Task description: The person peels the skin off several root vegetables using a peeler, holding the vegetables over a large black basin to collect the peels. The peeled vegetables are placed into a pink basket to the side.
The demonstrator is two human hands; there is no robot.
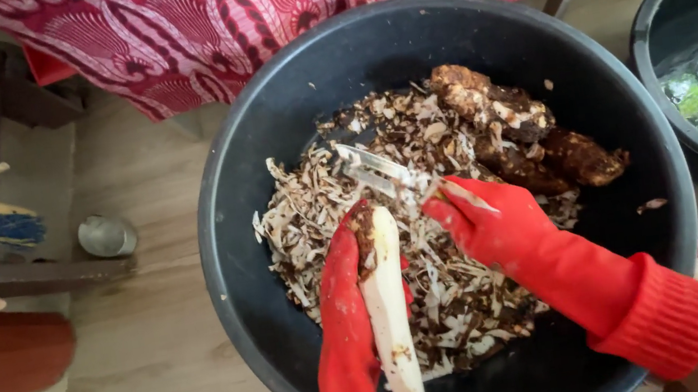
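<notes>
Head view showed peeling in hand: low in the frame's middle, the left hand (343, 315), red-gloved, was wrapped around a mostly white, peeled cassava root (389, 309) over the dark basin (232, 267). Right hand (485, 222) pinched a metal peeler (372, 168) just above the root's brown tip. That remaining skin probably called for short strokes there. Unpeeled roots (531, 129) lay at upper right on the peelings (307, 220).

Pale wooden floor (154, 360); red patterned cloth (321, 0) hanging behind.
</notes>
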